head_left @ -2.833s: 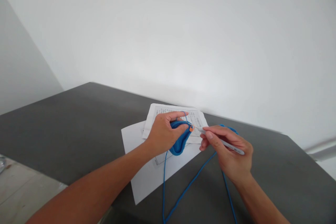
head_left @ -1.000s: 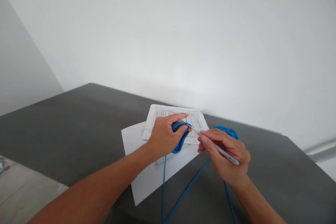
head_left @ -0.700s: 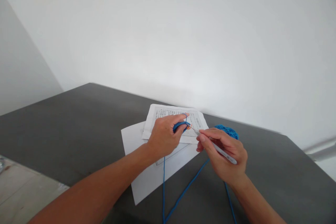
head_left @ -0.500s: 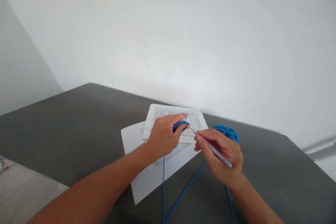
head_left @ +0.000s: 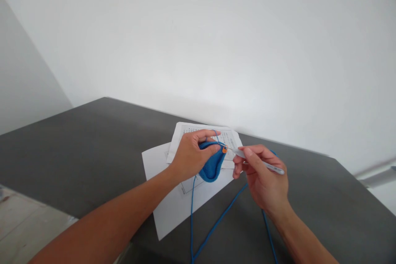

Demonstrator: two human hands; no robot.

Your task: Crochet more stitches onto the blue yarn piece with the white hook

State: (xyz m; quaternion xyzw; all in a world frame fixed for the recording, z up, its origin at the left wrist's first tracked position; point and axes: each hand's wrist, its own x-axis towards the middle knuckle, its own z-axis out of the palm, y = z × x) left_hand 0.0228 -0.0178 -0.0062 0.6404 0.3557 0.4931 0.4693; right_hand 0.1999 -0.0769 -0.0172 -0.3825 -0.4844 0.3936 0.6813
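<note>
Blue crocheted piece (head_left: 212, 169): located over the near edge of the printed sheet (head_left: 232, 136), its opening turned toward the viewer. Whether its lower rim touches paper cannot be determined.

Grey table (head_left: 93, 144) carries all items. Lower white sheet (head_left: 167, 214) lies partly beneath the printed sheet and extends out on its near side.

Left hand (head_left: 192, 150), over the left part of the printed sheet, pinches the upper rim of the piece between thumb and fingers; the index finger is extended, with blue yarn (head_left: 213, 228) passing over it. Right hand (head_left: 266, 177), off the right side of the printed sheet, grips a grey-handled crochet hook (head_left: 273, 168) between thumb and fingers. The hook's shaft reaches the rim; whether a loop is caught is too small to tell. Yarn also runs slack across the table on the near side of the printed sheet. Only a sliver of the yarn bundle (head_left: 273, 152) shows, beyond the right hand. Orange marker (head_left: 225, 149) sits on the rim beside the hook.

Latest change: the piece has swung from nearly edge-on to open-faced. Assessment: rim and marker are now better exposed to the hook, favouring accurate stitching.

Against the frame half a second earlier: the hook handle lies flatter, the right hand hides most of the bundle, and the marker is more fully visible. Both sheets remain in place.
</note>
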